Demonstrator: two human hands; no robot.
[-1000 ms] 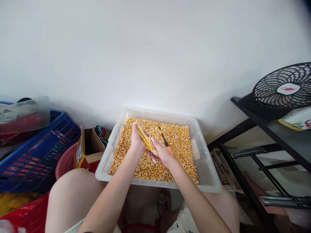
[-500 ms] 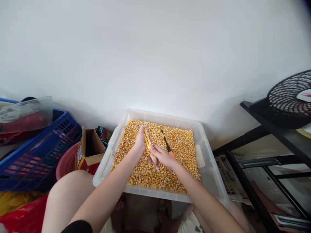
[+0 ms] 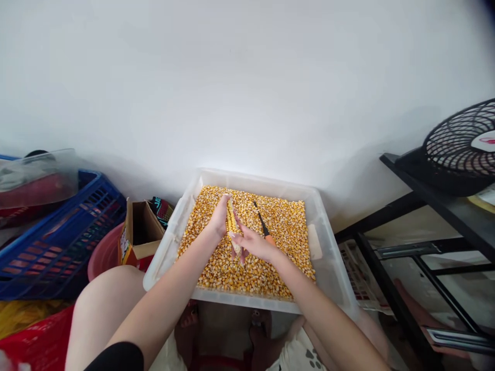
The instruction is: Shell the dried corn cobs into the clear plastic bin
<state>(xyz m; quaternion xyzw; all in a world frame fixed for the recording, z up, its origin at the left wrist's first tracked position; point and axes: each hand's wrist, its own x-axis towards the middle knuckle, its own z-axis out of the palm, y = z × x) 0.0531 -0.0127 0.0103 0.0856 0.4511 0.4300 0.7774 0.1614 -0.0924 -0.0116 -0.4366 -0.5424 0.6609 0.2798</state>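
Observation:
A corn cob (image 3: 231,221), partly covered with yellow kernels and pale at its lower end, is held between my two hands above a translucent plastic bin (image 3: 309,191). My left hand (image 3: 220,215) grips the upper part from the left, its thumb near the tip. Around the lower part, my right hand (image 3: 250,242) closes from the right, some fingers passing beneath the cob. Loose corn kernels (image 3: 216,268) fill much of the bin. A tool with a dark, narrow blade and an orange handle (image 3: 269,239) lies on the kernels, just beyond my right hand.
The bin rests across my lap, near a white wall (image 3: 247,93). To the left are an open cardboard box (image 3: 149,250), a pink basin (image 3: 102,255) and a blue crate (image 3: 95,198). A black metal frame (image 3: 425,198) with a fan (image 3: 464,139) stands on the right.
Both hands still hold the cob. My right hand has shifted slightly along its lower end, and the whole view has moved a little.

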